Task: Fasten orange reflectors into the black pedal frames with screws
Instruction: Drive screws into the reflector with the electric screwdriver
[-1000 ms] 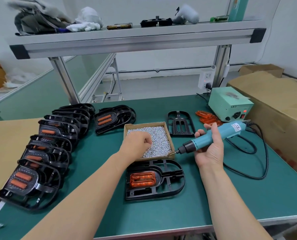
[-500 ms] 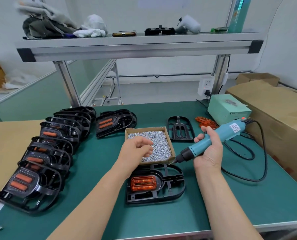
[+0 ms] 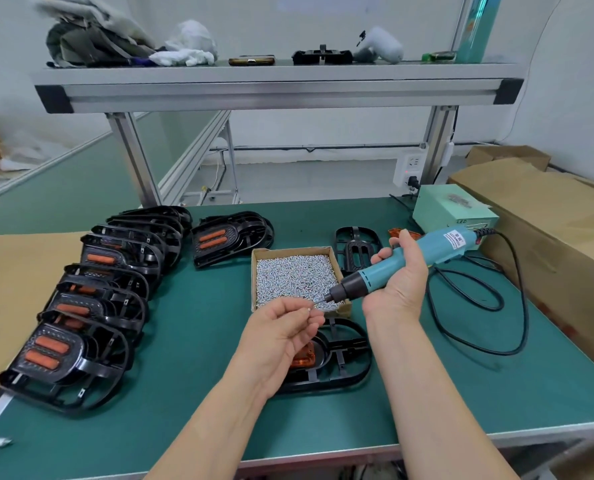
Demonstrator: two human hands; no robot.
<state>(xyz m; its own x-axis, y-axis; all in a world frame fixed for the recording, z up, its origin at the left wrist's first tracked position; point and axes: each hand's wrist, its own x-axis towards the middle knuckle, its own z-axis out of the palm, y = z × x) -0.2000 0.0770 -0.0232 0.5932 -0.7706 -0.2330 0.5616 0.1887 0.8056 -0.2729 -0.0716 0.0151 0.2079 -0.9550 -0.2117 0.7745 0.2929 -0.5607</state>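
My left hand (image 3: 285, 332) pinches a small silver screw (image 3: 308, 310) just in front of the cardboard screw box (image 3: 293, 280). My right hand (image 3: 397, 282) grips a teal electric screwdriver (image 3: 406, 263), its bit tip almost touching the screw. Below my hands a black pedal frame (image 3: 337, 362) lies flat on the green mat, with an orange reflector (image 3: 304, 358) seated in it and partly hidden by my left hand. An empty black frame (image 3: 356, 247) lies behind the box, next to loose orange reflectors (image 3: 397, 233).
Several finished pedals (image 3: 91, 299) with orange reflectors are stacked in a row at the left, one more (image 3: 231, 239) behind the box. A green power unit (image 3: 453, 211) and its black cable (image 3: 479, 306) sit at the right beside cardboard boxes (image 3: 558, 244). An aluminium shelf (image 3: 274, 84) spans overhead.
My left hand has come out of the screw box with a screw and turned palm up. The screwdriver tip has swung down to meet the screw.
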